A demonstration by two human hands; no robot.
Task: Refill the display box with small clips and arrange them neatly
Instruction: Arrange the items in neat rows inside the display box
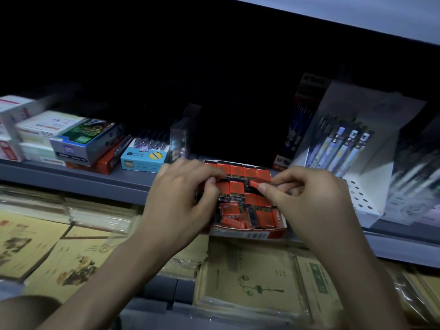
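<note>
A red display box [252,232] sits at the front edge of a grey shelf, filled with several small red-and-black packs [238,189] in rows; those at the front lie loose and askew. My left hand [181,198] hovers over the box's left side, its fingers curled down onto a pack near the middle row. My right hand [307,198] pinches one small red pack [255,183] between thumb and forefinger just above the box's right side. Both hands hide part of the rows.
Stationery boxes [78,139] stand left on the grey shelf [133,179], a blue box [142,158] beside them. A white pen display [352,148] stands right of the red box. Stacked brown notebooks [250,282] lie on the lower level.
</note>
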